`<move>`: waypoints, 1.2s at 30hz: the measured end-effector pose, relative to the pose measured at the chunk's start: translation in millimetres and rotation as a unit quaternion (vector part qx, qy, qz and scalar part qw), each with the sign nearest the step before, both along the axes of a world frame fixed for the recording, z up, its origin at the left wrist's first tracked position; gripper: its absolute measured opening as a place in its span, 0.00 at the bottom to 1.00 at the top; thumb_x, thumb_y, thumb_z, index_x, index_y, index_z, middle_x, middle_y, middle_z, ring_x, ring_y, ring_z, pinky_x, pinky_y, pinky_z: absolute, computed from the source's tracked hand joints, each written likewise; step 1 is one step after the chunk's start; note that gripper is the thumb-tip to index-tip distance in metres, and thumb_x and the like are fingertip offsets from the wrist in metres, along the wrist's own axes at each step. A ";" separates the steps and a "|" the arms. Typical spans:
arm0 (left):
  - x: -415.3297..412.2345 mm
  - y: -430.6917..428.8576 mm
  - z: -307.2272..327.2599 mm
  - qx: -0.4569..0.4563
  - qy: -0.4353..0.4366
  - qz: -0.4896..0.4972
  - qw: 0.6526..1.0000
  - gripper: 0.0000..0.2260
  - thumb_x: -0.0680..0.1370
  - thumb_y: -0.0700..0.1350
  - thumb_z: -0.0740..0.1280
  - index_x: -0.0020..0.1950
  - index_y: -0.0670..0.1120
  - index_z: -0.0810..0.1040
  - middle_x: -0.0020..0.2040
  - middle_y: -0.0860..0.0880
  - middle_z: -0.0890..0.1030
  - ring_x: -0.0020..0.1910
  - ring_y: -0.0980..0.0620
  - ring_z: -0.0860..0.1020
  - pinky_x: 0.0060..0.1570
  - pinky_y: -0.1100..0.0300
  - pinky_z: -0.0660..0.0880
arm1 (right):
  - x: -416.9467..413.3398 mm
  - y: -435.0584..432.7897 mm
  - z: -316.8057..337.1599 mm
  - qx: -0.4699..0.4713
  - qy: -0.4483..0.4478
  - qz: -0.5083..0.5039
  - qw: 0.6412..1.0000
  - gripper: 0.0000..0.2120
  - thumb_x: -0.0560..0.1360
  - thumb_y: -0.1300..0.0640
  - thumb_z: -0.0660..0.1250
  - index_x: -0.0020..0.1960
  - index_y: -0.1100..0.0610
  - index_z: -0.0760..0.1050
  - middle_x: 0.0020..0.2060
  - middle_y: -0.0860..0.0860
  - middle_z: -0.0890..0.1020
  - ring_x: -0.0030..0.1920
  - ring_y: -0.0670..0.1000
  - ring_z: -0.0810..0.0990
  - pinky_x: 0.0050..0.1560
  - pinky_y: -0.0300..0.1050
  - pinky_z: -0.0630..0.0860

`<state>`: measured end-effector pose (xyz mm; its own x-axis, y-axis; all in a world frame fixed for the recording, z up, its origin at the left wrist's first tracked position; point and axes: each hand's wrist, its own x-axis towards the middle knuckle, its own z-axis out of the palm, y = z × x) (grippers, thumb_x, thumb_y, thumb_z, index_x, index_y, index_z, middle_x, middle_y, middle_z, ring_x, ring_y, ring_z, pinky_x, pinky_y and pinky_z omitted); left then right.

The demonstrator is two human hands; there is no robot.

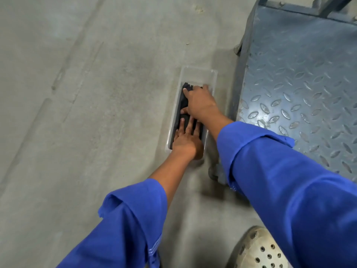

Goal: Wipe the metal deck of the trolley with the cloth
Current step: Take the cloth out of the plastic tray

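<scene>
Just left of the trolley deck (301, 78) edge, a clear tray (195, 71) on the floor (77, 113) holds the cloth (182, 105). The left hand (185, 140) presses it, fingers straight and apart; the right hand (200, 102) curls its fingers round the cloth's far end. Open floor spreads left.

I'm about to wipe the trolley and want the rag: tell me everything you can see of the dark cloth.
The cloth is dark, almost black fabric, laid lengthwise and crumpled at its far end. It lies inside a clear plastic tray on the concrete floor, left of the trolley deck, not on it. The left hand presses flat on its near end; the right hand covers its far part, fingers bent onto it, grip unclear.
</scene>
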<state>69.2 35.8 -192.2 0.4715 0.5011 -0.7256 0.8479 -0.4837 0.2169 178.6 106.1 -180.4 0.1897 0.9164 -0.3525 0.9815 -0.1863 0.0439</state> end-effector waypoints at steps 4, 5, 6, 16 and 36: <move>0.1 -3.3 3.5 0.016 -0.013 0.020 1.000 0.42 0.85 0.41 0.60 0.86 0.48 0.31 0.84 0.51 0.27 0.84 0.42 0.30 0.84 0.45 0.40 | 6.4 1.6 10.0 0.017 0.062 -0.040 0.997 0.31 0.75 0.41 0.76 0.73 0.54 0.76 0.64 0.61 0.77 0.66 0.63 0.76 0.63 0.53 0.75; -0.1 -4.1 3.3 0.019 -0.020 0.025 0.999 0.41 0.84 0.41 0.60 0.86 0.48 0.32 0.85 0.52 0.28 0.84 0.42 0.31 0.84 0.45 0.40 | 6.3 1.0 12.1 0.018 0.069 -0.046 0.996 0.30 0.75 0.42 0.77 0.72 0.54 0.77 0.63 0.60 0.78 0.65 0.63 0.77 0.63 0.53 0.76; -0.3 -4.8 3.0 0.022 -0.028 0.028 0.999 0.41 0.84 0.40 0.60 0.86 0.47 0.33 0.85 0.52 0.29 0.85 0.42 0.32 0.84 0.45 0.41 | 6.0 0.7 13.2 0.021 0.073 -0.051 0.996 0.29 0.74 0.43 0.77 0.71 0.55 0.79 0.63 0.60 0.78 0.64 0.63 0.78 0.62 0.52 0.77; 1.8 -2.3 1.0 0.045 -0.034 0.008 0.998 0.42 0.84 0.39 0.64 0.87 0.45 0.36 0.87 0.49 0.34 0.86 0.38 0.36 0.84 0.43 0.49 | -6.6 -12.2 11.9 0.077 0.032 -0.040 0.996 0.12 0.83 0.57 0.67 0.65 0.57 0.82 0.61 0.57 0.82 0.63 0.61 0.79 0.57 0.52 0.78; -2.0 9.1 -7.3 0.055 -0.013 -0.068 0.996 0.40 0.84 0.34 0.59 0.87 0.49 0.36 0.86 0.52 0.34 0.85 0.38 0.36 0.85 0.45 0.48 | 35.5 19.3 67.2 -0.180 -0.095 0.386 0.900 0.25 0.79 0.46 0.73 0.75 0.42 0.74 0.83 0.51 0.63 0.66 0.57 0.78 0.55 0.44 0.69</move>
